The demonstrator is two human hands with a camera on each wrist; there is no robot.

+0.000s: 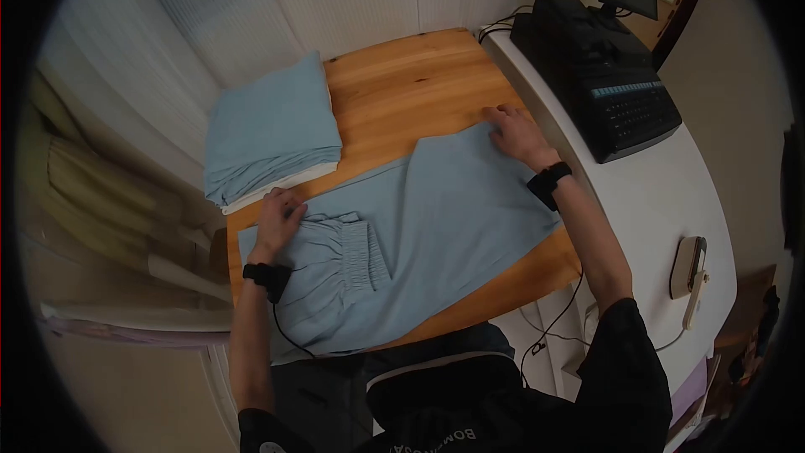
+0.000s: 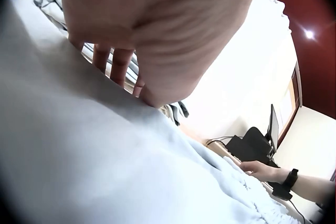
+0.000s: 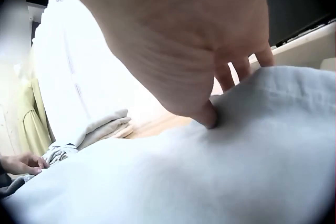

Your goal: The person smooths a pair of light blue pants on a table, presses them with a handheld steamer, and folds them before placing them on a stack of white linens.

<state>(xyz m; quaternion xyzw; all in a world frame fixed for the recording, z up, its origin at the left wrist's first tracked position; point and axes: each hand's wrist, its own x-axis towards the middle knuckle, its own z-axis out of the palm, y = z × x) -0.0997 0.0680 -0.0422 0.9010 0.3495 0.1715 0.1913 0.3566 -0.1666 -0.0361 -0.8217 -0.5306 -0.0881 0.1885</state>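
Note:
A light blue garment (image 1: 470,210) lies spread across the wooden table, with a gathered elastic band (image 1: 360,256) folded over its left part. At its far left edge, my left hand (image 1: 279,225) pinches the cloth, beside that gathered section. My right hand (image 1: 520,138) grips the far right corner; in the right wrist view the thumb (image 3: 207,116) presses into the near side of the cloth while the fingers reach over the edge. Fingertips of the left hand are partly hidden behind the cloth in the left wrist view.
A stack of folded blue cloth (image 1: 272,122) sits at the table's back left, close to the left hand. On the right, a white desk (image 1: 646,193) carries a black keyboard machine (image 1: 599,75) and a small corded device (image 1: 689,268). Curtains (image 1: 243,8) hang behind the wooden table (image 1: 402,75).

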